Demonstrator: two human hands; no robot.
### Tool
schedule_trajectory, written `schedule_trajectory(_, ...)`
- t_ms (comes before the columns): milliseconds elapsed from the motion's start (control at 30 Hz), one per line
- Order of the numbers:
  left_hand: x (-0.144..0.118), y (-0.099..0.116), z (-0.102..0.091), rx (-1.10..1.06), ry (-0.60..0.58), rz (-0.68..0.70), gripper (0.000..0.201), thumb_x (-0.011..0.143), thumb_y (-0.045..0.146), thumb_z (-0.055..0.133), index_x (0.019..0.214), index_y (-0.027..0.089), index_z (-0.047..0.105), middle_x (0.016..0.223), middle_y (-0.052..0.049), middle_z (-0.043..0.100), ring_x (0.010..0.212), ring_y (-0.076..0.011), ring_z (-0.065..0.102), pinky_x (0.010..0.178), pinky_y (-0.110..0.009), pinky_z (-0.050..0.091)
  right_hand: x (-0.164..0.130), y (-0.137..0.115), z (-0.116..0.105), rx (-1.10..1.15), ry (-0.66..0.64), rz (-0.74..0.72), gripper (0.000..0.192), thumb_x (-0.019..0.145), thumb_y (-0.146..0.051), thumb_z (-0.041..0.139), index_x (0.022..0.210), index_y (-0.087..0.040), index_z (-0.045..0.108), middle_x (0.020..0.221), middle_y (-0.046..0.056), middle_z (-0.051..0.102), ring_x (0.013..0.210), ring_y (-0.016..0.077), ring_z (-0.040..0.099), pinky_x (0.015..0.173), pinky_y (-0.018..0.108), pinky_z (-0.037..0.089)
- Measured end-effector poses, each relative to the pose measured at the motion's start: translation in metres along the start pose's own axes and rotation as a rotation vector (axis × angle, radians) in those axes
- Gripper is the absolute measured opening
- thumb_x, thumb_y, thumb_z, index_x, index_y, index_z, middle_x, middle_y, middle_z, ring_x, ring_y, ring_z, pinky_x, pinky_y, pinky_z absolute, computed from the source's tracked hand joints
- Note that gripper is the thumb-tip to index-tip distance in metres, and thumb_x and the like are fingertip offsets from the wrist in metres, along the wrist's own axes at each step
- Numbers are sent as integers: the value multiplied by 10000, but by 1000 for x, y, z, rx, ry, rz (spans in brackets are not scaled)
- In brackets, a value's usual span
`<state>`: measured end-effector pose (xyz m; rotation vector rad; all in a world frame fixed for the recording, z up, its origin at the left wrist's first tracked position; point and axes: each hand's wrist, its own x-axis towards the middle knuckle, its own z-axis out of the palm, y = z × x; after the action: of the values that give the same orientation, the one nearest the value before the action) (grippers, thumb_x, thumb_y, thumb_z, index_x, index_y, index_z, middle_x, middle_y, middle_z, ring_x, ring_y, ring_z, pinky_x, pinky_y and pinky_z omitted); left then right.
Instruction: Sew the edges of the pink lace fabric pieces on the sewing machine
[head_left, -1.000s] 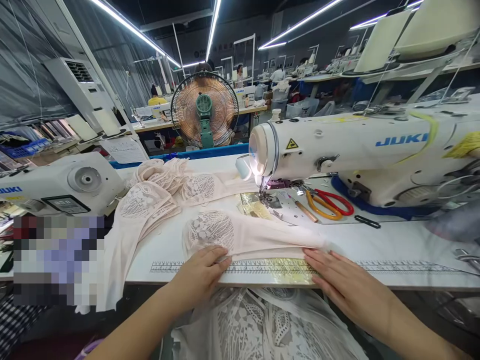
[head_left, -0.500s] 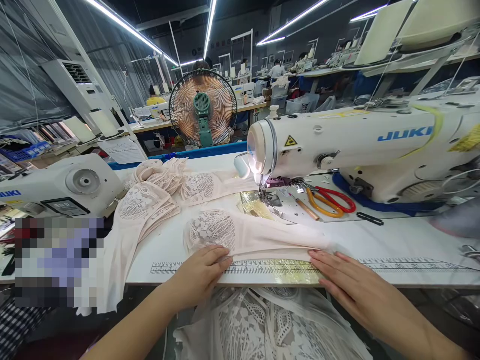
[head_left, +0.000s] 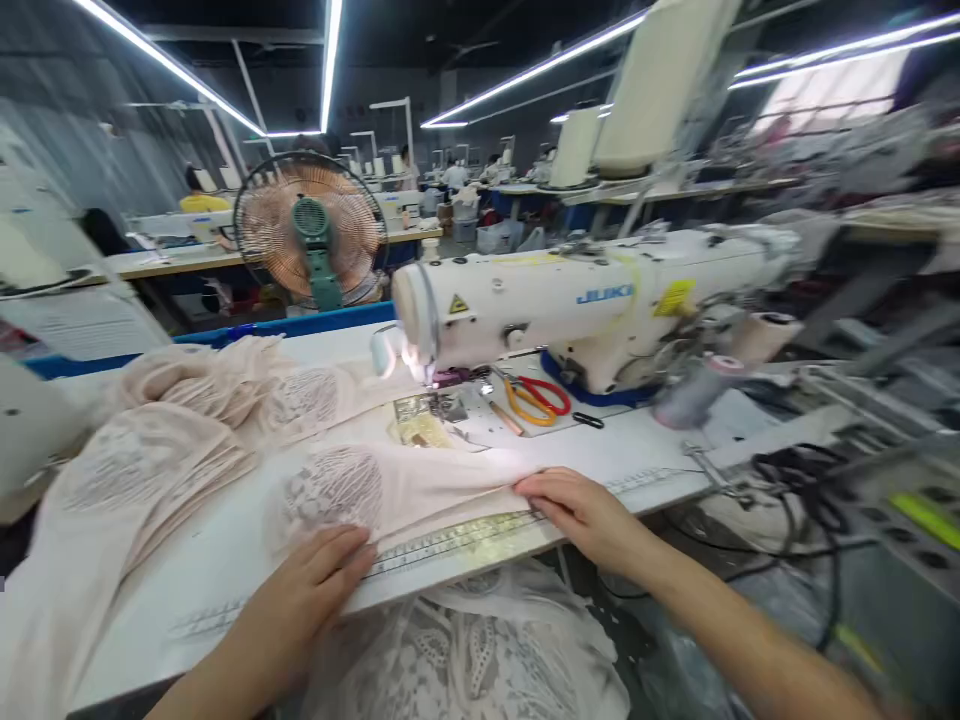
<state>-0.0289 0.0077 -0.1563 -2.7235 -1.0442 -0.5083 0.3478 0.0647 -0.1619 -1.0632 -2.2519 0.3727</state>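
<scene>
Left hand [head_left: 311,590] flat, fingers spread (gripping nothing) on pink garment [head_left: 405,485]; right hand [head_left: 581,510] flat likewise.

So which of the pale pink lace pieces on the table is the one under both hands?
The single lace piece spread flat at the near table edge, over the printed ruler. The left hand and right hand press it; the others lie heaped at the far left.

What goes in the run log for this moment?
left hand: flat on pink lace piece | right hand: pressing its edge | ruler strip beneath | table
</scene>
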Motion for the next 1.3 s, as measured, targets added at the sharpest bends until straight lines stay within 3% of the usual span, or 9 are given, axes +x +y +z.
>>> schedule_trajectory(167, -4, -16, 10, 106, 13, 89, 519, 901, 154, 402, 1397, 306, 435, 1357, 9, 545, 1155, -177, 577, 910, -214, 513, 15, 2, -5, 13, -12, 69, 187, 826, -68, 567, 890, -196, 687, 927, 29, 719, 892, 165, 642, 825, 279, 516)
schedule_trajectory(367, -10, -22, 12, 179, -67, 115, 530, 892, 200, 431, 1413, 297, 412, 1427, -1, 467, 1186, -208, 557, 901, -260, 530, 21, 2, -5, 73, -43, 63, 180, 768, -21, 659, 819, -190, 691, 900, 7, 718, 896, 162, 636, 859, 286, 475)
schedule_trajectory(600, -6, -22, 11, 172, 11, 175, 520, 897, 209, 419, 1411, 284, 417, 1404, 0, 494, 1163, -188, 569, 910, -225, 507, 26, 10, -8, 101, -90, 83, 166, 742, -18, 694, 759, -183, 702, 946, 34, 701, 935, 180, 615, 874, 311, 458)
schedule_trajectory(800, -6, -20, 6, 195, -50, 154, 509, 906, 223, 429, 1412, 278, 413, 1421, -9, 474, 1192, -187, 549, 934, -235, 494, 26, 13, -12, 141, -146, 102, 186, 712, -13, 702, 727, -198, 701, 958, 27, 685, 953, 183, 605, 878, 304, 458)
schedule_trajectory(1133, -2, -17, 5, 131, -16, 90, 443, 930, 237, 417, 1362, 317, 474, 1337, 1, 561, 1163, -175, 567, 933, -246, 503, 27, 12, -13, 134, -177, 110, 182, 711, -24, 660, 725, -205, 683, 966, 28, 672, 970, 190, 599, 887, 314, 450)
schedule_trajectory(1300, 5, 3, -9, 62, -175, -3, 433, 910, 94, 379, 1285, 237, 543, 1311, -61, 575, 1192, -213, 536, 948, -372, 514, 22, 10, -9, 176, -174, 39, 180, 850, -215, 525, 715, -204, 644, 942, 81, 649, 931, 238, 605, 853, 387, 460)
